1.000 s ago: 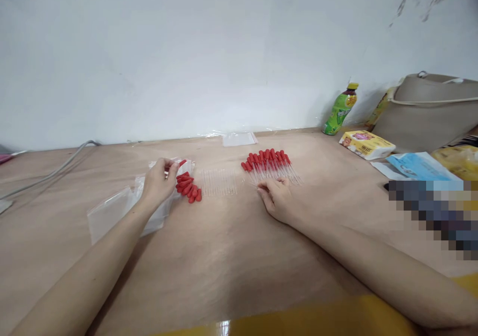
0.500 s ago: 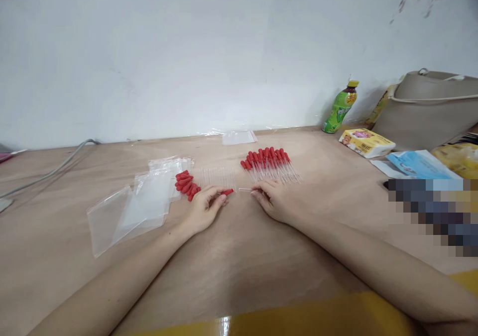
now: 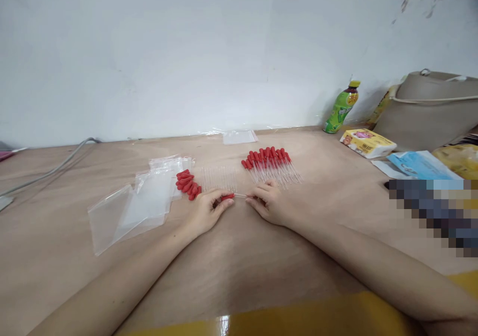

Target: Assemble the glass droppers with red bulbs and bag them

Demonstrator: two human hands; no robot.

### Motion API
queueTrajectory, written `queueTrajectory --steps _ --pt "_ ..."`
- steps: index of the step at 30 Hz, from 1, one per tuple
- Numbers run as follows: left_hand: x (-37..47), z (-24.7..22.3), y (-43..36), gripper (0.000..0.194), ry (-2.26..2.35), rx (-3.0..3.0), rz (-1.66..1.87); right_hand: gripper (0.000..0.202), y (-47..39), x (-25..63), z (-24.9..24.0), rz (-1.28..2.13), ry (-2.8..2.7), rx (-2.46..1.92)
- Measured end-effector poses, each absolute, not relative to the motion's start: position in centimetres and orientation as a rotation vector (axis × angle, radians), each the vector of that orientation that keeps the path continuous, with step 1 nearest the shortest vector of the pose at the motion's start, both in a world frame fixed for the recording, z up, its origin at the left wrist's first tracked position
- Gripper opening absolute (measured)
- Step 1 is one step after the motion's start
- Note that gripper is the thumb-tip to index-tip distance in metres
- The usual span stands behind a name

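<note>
A red cap (image 3: 227, 196) and a thin clear tube (image 3: 240, 195) met end to end between the two hands, low over the brown table (image 3: 209, 271); how far the tube went into the cap could not be told. The left hand (image 3: 207, 210) pinched the cap between thumb and fingers, its open end toward the right. The right hand (image 3: 272, 204) gripped the tube near its other end, fingers closed and curled. Just beyond the hands lay a row of clear tubes (image 3: 218, 178), side by side. To its left was a small pile of loose red caps (image 3: 184, 182), touching the edge of some overlapping clear plastic bags (image 3: 147, 196). To the row's right, capped tubes (image 3: 269, 163) were fanned out, red ends toward the wall (image 3: 209, 57). A small flat bag (image 3: 239, 137) lay near the wall. Farther right stood a green bottle (image 3: 340, 111), with a yellow tissue pack (image 3: 368, 143), a blue packet (image 3: 421, 166) and a large grey bag (image 3: 429, 114) nearby. A grey cable (image 3: 61, 168) ran across the table's far left.
</note>
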State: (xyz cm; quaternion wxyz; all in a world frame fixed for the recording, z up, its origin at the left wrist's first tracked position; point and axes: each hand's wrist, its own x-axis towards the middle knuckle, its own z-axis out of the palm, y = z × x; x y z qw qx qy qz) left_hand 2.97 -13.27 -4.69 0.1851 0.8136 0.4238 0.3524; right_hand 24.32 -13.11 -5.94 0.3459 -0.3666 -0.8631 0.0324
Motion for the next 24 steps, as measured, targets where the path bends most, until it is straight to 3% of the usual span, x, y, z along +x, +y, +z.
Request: queueTrajectory --steps 11,18,24 --pt "2.9 -3.9 -13.9 0.018 0.935 2.358 0.934 0.018 -12.9 24.9 -5.2 0.202 -2.33 -0.814" --pt "3.1 -3.9 -14.0 0.017 0.961 2.446 0.846 0.021 -12.8 25.0 -5.2 -0.07 -2.409 -0.829" --pt "3.1 -4.4 -13.5 0.021 1.161 2.316 1.032 0.024 -13.1 24.5 -5.1 -0.152 -2.329 -0.882"
